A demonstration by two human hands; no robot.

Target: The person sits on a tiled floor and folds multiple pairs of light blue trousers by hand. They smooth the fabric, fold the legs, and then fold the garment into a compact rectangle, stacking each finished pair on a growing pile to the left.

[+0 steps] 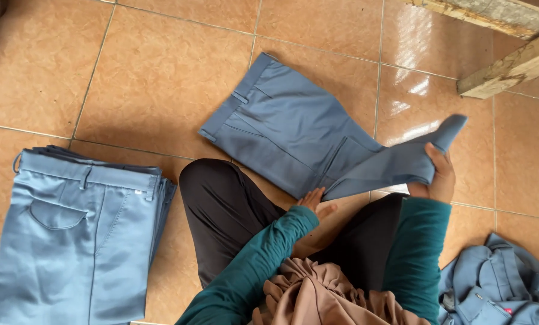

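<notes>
Trousers [287,129] of blue-grey cloth lie on the tiled floor [155,72] before our knees. Our right hand [436,176] grips the folded-over leg end with closed fingers, while our left hand [313,199] presses flat, fingers open, at the fold.

Folded stack [77,235] left, trousers [287,132] ahead, loose heap [498,283] right.

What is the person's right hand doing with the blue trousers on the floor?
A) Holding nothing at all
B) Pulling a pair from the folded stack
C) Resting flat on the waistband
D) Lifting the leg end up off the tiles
D: the right hand grips the leg end of the blue trousers and raises it over the tiled floor, while the left hand presses down at the fold.
</notes>
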